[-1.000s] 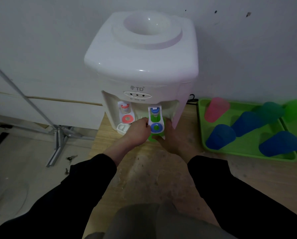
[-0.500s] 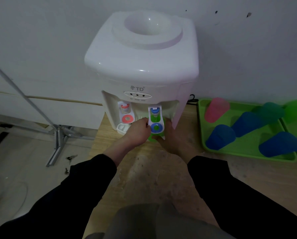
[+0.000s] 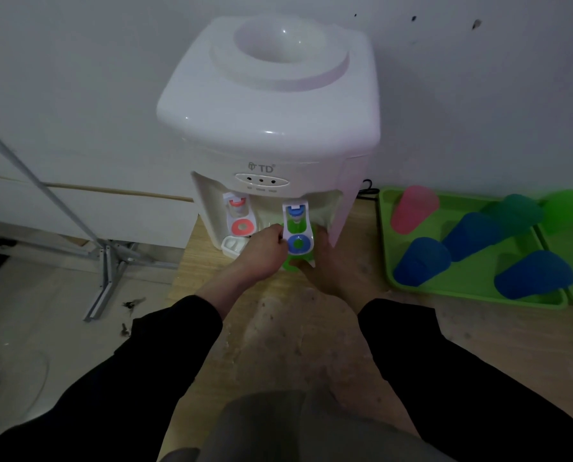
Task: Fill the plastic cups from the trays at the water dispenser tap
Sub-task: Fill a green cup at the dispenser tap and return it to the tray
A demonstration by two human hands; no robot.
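- My right hand (image 3: 330, 273) grips the cup (image 3: 290, 263) under the tap (image 3: 297, 228).
- My left hand (image 3: 265, 252) pinches the tap.
- Cup is likely light and flimsy: hold mid-wall, gently.

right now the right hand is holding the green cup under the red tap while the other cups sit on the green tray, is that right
Not quite. The head view shows the right hand holding the green cup under the blue tap, not the red tap, which has nothing under it. The other cups do sit on the green tray.
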